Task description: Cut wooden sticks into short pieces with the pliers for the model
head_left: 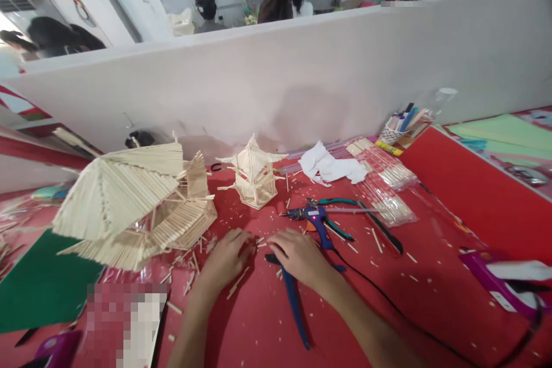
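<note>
My left hand (228, 257) rests on the red tabletop with its fingers curled inward. Facing it, my right hand (297, 254) has bent fingers drawn together. Small cut stick pieces (260, 242) lie at the fingertips of both; what the fingers grip, if anything, is hidden. Under the right hand's edge lies a blue-handled cutting tool (293, 302). A small stick pagoda (254, 175) stands just beyond the hands. To the left sits a larger stick model (138, 201) with a broad sloping roof. A blue glue gun (317, 221) lies right of my right hand, its cord trailing toward me.
Green-handled pliers (338, 229) lie by the glue gun. Farther back are white tissue (321, 164) and bagged sticks (383, 184). A red board (478, 201) is at right, a green sheet (52, 282) at left. A white partition (276, 86) stands behind, with people beyond it.
</note>
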`<action>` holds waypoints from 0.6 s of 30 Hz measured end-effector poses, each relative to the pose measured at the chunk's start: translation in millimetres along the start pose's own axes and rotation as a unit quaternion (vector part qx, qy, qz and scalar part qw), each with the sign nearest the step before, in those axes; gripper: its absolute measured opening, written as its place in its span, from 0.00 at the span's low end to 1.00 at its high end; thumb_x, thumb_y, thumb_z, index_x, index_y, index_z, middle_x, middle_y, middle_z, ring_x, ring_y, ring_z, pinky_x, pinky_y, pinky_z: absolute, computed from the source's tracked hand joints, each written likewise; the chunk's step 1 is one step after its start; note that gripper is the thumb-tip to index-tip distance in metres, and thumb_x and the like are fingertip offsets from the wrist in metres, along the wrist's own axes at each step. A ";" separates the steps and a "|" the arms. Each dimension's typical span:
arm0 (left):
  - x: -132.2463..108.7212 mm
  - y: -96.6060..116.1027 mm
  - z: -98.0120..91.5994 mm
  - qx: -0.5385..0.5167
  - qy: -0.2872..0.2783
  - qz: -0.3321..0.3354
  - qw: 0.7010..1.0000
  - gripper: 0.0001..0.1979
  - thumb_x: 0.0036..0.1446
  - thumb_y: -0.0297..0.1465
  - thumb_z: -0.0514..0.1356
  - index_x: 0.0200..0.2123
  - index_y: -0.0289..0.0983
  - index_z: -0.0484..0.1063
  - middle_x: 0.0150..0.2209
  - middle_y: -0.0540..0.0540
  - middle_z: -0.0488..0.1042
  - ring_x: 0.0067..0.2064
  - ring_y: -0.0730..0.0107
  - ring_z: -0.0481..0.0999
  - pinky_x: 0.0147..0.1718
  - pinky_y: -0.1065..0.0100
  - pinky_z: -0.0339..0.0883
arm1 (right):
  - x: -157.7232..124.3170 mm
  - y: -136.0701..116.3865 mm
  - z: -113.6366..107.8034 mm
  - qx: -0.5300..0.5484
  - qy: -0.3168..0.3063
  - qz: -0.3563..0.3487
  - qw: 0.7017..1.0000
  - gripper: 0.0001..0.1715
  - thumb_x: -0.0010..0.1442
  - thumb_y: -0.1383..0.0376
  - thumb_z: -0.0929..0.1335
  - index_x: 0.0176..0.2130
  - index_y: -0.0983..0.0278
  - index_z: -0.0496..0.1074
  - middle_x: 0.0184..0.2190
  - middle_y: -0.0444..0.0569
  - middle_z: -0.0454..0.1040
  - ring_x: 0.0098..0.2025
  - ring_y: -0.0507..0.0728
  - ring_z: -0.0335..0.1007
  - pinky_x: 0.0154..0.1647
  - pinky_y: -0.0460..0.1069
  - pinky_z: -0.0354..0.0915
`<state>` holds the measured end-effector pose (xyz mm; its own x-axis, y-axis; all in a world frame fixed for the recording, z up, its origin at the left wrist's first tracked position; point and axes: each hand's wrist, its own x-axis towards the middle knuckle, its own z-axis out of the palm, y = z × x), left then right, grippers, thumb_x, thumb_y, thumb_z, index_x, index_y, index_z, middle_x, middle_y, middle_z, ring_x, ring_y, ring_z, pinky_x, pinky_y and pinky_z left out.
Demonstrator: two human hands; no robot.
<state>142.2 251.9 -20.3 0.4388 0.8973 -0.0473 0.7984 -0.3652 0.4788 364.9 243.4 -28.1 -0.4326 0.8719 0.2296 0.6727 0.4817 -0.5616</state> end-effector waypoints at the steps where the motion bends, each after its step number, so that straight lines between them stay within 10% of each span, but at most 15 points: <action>1: 1.2 2.3 2.5 0.000 -0.001 0.004 1.000 0.10 0.65 0.31 0.53 0.45 0.40 0.72 0.42 0.43 0.75 0.44 0.62 0.74 0.44 0.64 0.65 | -0.2 -0.5 0.3 -0.001 -0.011 -0.002 1.000 0.09 0.67 0.68 0.64 0.40 0.60 0.75 0.36 0.48 0.78 0.40 0.56 0.72 0.41 0.49 0.63; 18: 3.1 4.3 16.1 -0.029 -0.002 -0.020 0.999 0.06 0.65 0.33 0.54 0.42 0.40 0.69 0.41 0.44 0.74 0.42 0.61 0.72 0.42 0.63 0.64 | -0.5 8.3 -6.8 0.017 0.020 0.021 0.999 0.12 0.68 0.69 0.62 0.40 0.59 0.75 0.35 0.47 0.78 0.40 0.55 0.74 0.44 0.50 0.65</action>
<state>153.7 249.0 -32.5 0.4084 0.9100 -0.0711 0.7899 -0.3133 0.5271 374.8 247.6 -27.5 -0.3801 0.8943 0.2361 0.6688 0.4420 -0.5978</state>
